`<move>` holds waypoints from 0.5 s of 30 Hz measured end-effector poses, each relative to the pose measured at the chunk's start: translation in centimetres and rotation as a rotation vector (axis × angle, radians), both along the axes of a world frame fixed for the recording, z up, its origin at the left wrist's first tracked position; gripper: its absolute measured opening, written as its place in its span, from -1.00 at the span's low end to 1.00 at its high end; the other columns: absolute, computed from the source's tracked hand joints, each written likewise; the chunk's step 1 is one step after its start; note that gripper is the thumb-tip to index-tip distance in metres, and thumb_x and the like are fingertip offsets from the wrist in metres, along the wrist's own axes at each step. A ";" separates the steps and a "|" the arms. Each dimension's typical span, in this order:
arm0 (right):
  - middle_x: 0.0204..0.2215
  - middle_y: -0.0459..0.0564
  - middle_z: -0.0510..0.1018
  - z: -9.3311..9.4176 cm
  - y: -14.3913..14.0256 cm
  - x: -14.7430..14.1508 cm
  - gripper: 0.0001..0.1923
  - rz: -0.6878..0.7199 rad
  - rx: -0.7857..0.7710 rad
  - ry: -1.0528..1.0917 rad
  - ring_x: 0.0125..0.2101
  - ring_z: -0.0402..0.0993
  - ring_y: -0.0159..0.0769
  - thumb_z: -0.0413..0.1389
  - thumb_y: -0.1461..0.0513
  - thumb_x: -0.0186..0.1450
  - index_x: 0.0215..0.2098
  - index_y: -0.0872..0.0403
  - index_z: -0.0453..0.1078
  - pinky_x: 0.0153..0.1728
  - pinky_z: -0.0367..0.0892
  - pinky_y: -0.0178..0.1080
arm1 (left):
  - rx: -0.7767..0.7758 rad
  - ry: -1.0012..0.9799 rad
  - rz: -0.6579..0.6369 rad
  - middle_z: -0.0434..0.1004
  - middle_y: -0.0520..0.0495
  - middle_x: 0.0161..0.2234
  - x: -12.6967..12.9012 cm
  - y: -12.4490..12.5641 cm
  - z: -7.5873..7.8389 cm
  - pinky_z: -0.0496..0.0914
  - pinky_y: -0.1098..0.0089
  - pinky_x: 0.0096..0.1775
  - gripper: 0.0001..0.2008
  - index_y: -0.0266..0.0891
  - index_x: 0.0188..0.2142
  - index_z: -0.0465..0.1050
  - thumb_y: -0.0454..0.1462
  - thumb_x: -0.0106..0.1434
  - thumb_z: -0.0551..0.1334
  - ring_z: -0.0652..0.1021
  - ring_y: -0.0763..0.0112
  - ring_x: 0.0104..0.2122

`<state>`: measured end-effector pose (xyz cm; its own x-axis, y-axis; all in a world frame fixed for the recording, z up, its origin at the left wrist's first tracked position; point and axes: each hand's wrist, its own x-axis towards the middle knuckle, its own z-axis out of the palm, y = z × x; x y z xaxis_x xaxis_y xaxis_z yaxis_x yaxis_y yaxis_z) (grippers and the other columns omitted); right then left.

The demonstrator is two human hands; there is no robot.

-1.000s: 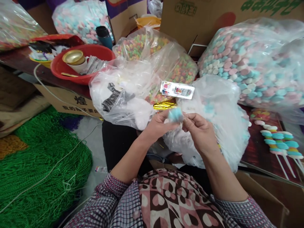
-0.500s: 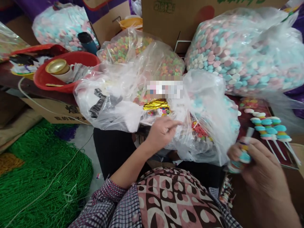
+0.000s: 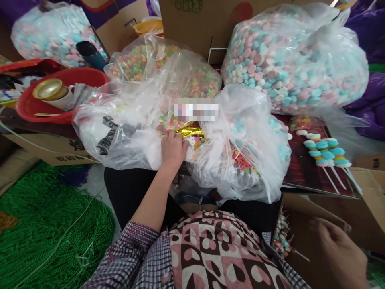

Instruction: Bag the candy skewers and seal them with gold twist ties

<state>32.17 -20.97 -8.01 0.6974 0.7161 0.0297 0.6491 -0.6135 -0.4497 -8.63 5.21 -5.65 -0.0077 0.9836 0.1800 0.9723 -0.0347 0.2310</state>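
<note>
My left hand [image 3: 173, 150] lies palm down with its fingers spread, on the printed clear wrappers [image 3: 192, 147]. Its fingertips touch the near end of a bundle of gold twist ties [image 3: 190, 131]; I see nothing gripped. Blurred by motion, my right hand [image 3: 341, 247] is low on the right over an open cardboard box [image 3: 313, 265], fingers loosely apart, no object visible in them. Inside that box are several wrapped candy skewers [image 3: 282, 237], one with its white stick pointing right. Marshmallow skewers [image 3: 326, 152] in blue, white and orange rest on the dark table [image 3: 297, 172].
An open plastic bag [image 3: 249, 132] of marshmallows and red gummy rings lies before me. Behind stand large bags of marshmallows [image 3: 270, 64] and gummy rings [image 3: 141, 60]. Left are a red basin [image 3: 30, 108], a dark bottle [image 3: 90, 54] and a green stringy pile [image 3: 54, 212] on the floor.
My right hand has moved down over the box and released the wrapped marshmallow skewer it held. My left hand has shifted left onto the wrappers, beside the gold ties. The view has turned slightly right.
</note>
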 end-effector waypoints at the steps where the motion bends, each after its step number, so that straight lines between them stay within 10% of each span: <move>1: -0.41 0.03 0.67 1.0 0.8 -0.9 -0.90 -0.048 0.055 0.071 -0.22 0.64 0.08 0.07 -0.01 0.13 -0.44 -0.34 0.43 -0.26 0.51 0.10 | -0.004 0.012 -0.003 0.49 -0.28 -0.06 0.0 0.2 0.1 0.31 0.09 -0.02 -0.79 -0.27 -0.18 0.56 -0.21 0.31 0.22 0.44 -0.05 -0.02; 5: -0.31 0.01 0.68 4.8 4.4 -4.9 -0.84 -0.022 0.246 0.230 -0.14 0.63 0.05 0.18 0.00 0.10 -0.35 -0.23 0.52 0.08 0.46 0.10 | 0.023 0.027 -0.011 0.49 -0.29 -0.09 0.2 0.5 -0.1 0.30 0.10 -0.05 -0.81 -0.27 -0.19 0.52 -0.31 0.34 0.13 0.45 -0.03 -0.03; 10: -0.39 -0.04 0.67 6.2 8.6 -10.0 -0.81 0.180 0.486 0.439 -0.33 0.64 -0.10 0.27 0.03 0.17 -0.27 -0.13 0.58 -0.05 0.53 0.02 | 0.100 -0.022 0.015 0.51 -0.29 -0.12 0.2 0.2 -0.3 0.28 0.09 -0.07 -0.84 -0.27 -0.27 0.48 -0.36 0.33 0.10 0.46 -0.02 -0.05; 15: -0.37 -0.03 0.68 7.1 13.9 -16.6 -0.76 0.518 0.366 0.792 -0.41 0.61 -0.26 0.24 0.04 0.25 -0.24 0.00 0.59 -0.24 0.56 -0.12 | 0.297 -0.214 -0.117 0.58 -0.17 -0.16 0.4 -0.5 -0.2 0.24 0.15 0.01 -0.86 -0.21 -0.27 0.42 -0.22 0.38 0.15 0.48 0.14 -0.09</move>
